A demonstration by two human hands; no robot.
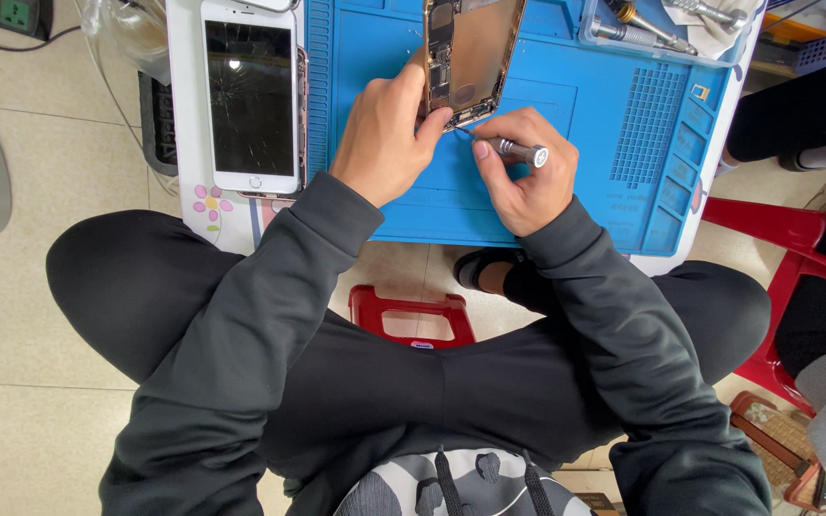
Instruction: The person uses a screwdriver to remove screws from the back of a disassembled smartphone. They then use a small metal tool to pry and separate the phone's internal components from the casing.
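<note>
Phone chassis [470, 53] runs top-to-centre of frame; left hand [389, 124] pinches its lower corner, right hand [523, 172] grips screwdriver [513, 149], tip touching that lower edge.

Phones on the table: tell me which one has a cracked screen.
The white phone lying face up, left of the blue mat. The other, the opened phone steadied by the left hand, shows only bare internals.
</note>
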